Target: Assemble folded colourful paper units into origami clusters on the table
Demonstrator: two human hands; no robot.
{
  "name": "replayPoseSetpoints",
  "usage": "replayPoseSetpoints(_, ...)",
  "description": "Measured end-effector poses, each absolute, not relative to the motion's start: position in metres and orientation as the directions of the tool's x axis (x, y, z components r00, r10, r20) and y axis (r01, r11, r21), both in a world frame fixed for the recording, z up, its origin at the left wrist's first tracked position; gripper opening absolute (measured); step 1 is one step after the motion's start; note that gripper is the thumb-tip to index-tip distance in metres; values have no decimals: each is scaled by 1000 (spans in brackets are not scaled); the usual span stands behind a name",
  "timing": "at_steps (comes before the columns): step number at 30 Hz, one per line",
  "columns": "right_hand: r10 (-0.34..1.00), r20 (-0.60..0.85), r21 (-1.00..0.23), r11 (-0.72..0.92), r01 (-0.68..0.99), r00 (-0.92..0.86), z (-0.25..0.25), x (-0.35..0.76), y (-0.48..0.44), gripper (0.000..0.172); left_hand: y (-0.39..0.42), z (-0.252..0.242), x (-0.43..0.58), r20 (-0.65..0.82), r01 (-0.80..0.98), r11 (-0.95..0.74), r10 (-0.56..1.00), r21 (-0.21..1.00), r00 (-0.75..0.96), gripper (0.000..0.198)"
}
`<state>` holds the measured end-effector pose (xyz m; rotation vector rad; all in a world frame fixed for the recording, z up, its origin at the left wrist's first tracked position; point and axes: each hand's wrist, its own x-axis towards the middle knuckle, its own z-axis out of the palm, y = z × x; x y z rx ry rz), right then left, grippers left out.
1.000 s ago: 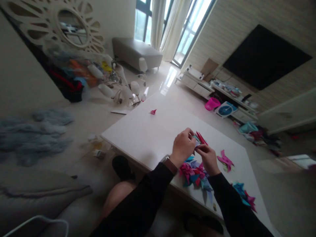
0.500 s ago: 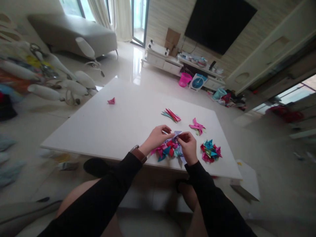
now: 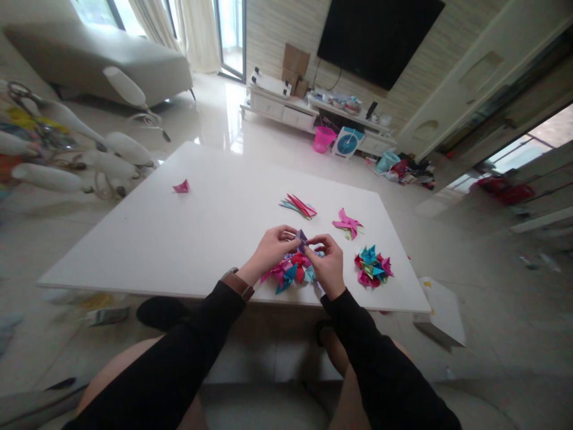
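Pinched between the fingertips of my left hand point(image 3: 278, 246) and my right hand point(image 3: 328, 258) is a small purple folded paper piece point(image 3: 301, 239). Both hands are closed on it, just above the table's near edge. Under them lies a heap of folded paper pieces point(image 3: 289, 275) in pink, red, blue and lilac, partly hidden by my hands. To the right sits a round cluster of folded paper point(image 3: 374, 266) in blue, magenta and green. A pink pinwheel-like paper piece point(image 3: 348, 224) lies beyond my right hand.
On the white table point(image 3: 215, 233), a bundle of narrow folded strips point(image 3: 299, 206) lies beyond my hands and a lone pink folded piece point(image 3: 181, 187) at the far left. A white box point(image 3: 441, 310) stands on the floor by the right corner. White lamp-like shades point(image 3: 128, 148) are at left.
The purple piece has been turned in my fingers and shows a darker face. My view has shifted, so the table and hands sit further left in the picture.
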<state>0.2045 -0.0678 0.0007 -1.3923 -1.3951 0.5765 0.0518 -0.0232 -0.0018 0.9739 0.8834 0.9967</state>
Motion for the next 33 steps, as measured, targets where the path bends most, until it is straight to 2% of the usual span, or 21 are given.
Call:
replayPoseSetpoints(15, 903, 403, -780, 254, 572, 150, 1, 201, -72, 6, -28, 0, 50, -143, -261, 224, 945, 939, 295, 24)
replayPoseSetpoints(26, 908, 357, -828, 200, 524, 218, -1, 209, -69, 5, -30, -1, 54, -146, -246, 228, 939, 942, 312, 29)
replayPoseSetpoints(33, 914, 346, -835, 197, 514, 210, -3, 209, -67, 5, -31, -12, 55, -89, -216, 168, 939, 962, 333, 35)
